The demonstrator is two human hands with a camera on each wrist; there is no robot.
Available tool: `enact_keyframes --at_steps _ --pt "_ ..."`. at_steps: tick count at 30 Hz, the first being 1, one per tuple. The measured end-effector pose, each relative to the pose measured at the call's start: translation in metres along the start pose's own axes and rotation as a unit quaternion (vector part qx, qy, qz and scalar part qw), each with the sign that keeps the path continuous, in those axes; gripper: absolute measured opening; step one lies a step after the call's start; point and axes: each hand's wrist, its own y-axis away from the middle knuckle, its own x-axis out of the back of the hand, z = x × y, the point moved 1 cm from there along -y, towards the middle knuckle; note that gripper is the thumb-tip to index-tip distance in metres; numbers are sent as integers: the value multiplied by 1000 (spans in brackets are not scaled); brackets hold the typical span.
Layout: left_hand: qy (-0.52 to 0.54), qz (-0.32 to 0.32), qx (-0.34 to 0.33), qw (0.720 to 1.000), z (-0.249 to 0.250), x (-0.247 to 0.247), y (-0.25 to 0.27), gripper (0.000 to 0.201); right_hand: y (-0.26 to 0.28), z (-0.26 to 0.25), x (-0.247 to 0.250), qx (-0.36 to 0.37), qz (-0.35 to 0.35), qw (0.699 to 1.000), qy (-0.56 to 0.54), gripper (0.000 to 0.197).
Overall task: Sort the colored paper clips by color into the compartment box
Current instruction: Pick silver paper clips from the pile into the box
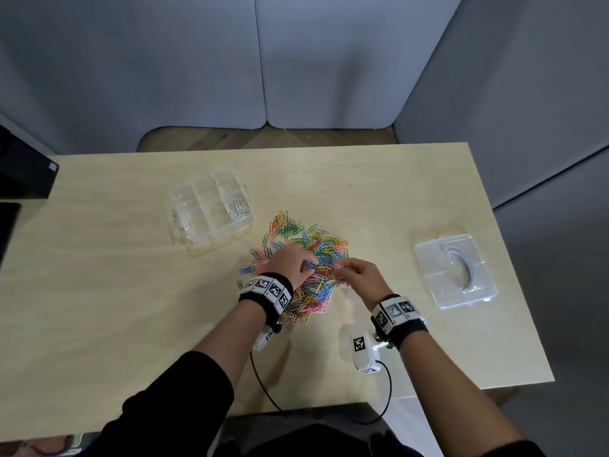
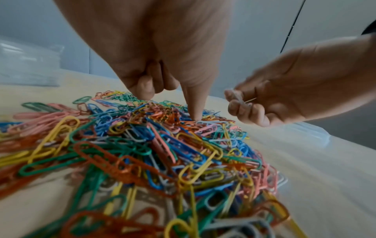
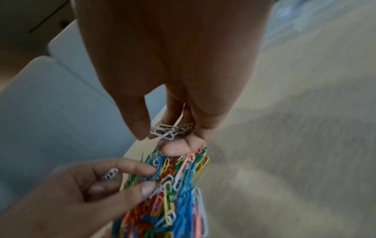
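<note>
On the pale wooden desk (image 1: 131, 291), a loose heap of coloured wire paper clips (image 1: 303, 268) in blue, green, yellow, orange, pink and white lies near the middle, a little toward the near edge, and both hands work over it. The right hand (image 1: 357, 275) has its fingers curled around a small bunch of white paper clips (image 3: 167, 129), pinched between thumb and fingertips just above the heap. The left hand (image 1: 290, 263) reaches down with its forefinger (image 2: 195, 104) straight and its tip touching the clips; the right-wrist view shows a white clip (image 3: 111, 173) tucked in its curled fingers, so it holds something too. The clear plastic compartment box (image 1: 211, 209) stands toward the far left of the desk, well apart from the heap, with white clips already lying in 1 compartment at its right end; the other compartments look bare, though the plastic makes that hard to judge. The clear plastic lid (image 1: 456, 270) lies near the right edge. The step in hand appears to be gathering white clips, so sorting is at an early stage. The next move probably calls for carrying the gathered white clips across to that same compartment and letting go over it, without dragging any tangled coloured clip along.
</note>
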Motion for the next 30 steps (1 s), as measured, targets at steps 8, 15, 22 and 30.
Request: enact_keyframes --at_steps 8,15,22,30 --pt "27 57 22 998 -8 6 1 14 0 -11 -11 129 -2 938 321 20" --pt "0 88 42 995 -17 11 7 12 -6 -8 -25 158 6 900 407 11" --pt "-35 40 19 998 6 -5 -8 20 -5 4 -4 94 26 968 230 7" --pt "4 40 20 999 0 -2 -6 20 -5 3 2 36 -22 993 112 13"
